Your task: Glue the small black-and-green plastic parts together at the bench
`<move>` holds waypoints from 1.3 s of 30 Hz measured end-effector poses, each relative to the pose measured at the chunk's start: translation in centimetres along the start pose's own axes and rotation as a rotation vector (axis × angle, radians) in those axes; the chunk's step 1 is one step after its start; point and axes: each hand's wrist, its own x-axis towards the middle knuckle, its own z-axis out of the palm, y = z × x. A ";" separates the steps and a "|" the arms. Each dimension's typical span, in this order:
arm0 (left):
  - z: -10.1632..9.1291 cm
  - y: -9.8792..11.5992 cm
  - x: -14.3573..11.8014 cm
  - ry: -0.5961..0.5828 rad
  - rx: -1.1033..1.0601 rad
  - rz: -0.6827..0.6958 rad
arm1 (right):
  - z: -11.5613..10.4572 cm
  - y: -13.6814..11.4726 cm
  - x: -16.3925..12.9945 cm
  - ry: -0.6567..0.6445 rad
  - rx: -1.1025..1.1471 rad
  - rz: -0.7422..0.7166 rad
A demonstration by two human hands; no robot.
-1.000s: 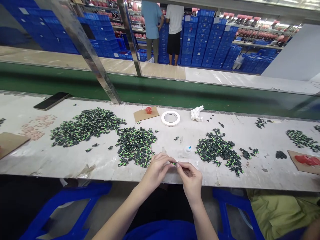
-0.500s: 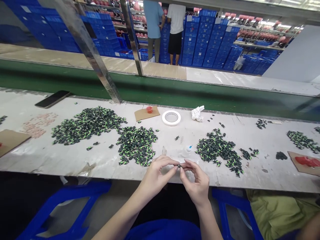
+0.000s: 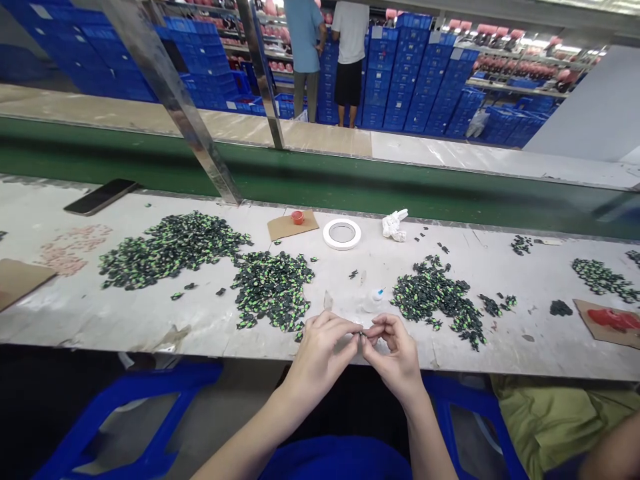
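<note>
At the near edge of the table (image 3: 150, 320), the person's left hand (image 3: 320, 350) and right hand (image 3: 395, 353) are meeting fingertip to fingertip, and a tiny dark part (image 3: 361, 333) is sitting pinched between them. The fingers of both hands are curling in and closing on that one piece from opposite sides, probably because something this small needs a hold from each end to be turned or pressed together. It is being held just above the table's front edge, close to the body, where the eyes are looking straight down on it.

Heaps of black-and-green parts are lying within easy reach on either side: a middle pile (image 3: 273, 288) just beyond the left hand, a larger left pile (image 3: 170, 250) further out, and a right pile (image 3: 440, 297) just beyond the right hand. Keeping separate heaps to each side looks like a way of holding sorted lots apart, though I cannot tell which is which.

A small glue bottle (image 3: 373, 300) is lying directly ahead of the fingers, handy to either hand. Further back a tape roll (image 3: 342, 234), a crumpled white rag (image 3: 394, 225) and a cardboard scrap carrying a red cap (image 3: 297, 217) are sitting out of the working area. A phone (image 3: 100, 196) is resting far off to the left, well apart from the parts.
</note>
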 end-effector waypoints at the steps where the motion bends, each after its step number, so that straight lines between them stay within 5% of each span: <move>1: 0.2 0.0 0.0 0.005 0.012 0.001 | 0.1 0.1 0.0 0.016 0.017 0.023; 12: 2.0 0.4 -0.2 0.050 -0.043 -0.049 | -0.3 0.4 -0.3 0.083 -0.039 0.062; 18: 0.9 -1.2 -0.1 0.035 -0.072 -0.110 | -2.1 1.0 -0.4 0.103 -0.160 0.022; 25: -1.7 -4.8 -0.4 0.202 0.276 -0.229 | -4.4 2.0 1.2 0.592 -0.653 -0.174; 32: -0.8 -5.6 -0.7 0.111 0.418 -0.131 | -0.9 4.5 2.4 0.317 -0.725 -0.190; 39: -0.9 -8.1 0.0 -0.052 0.452 0.116 | 0.1 4.3 2.6 0.240 -0.394 -0.059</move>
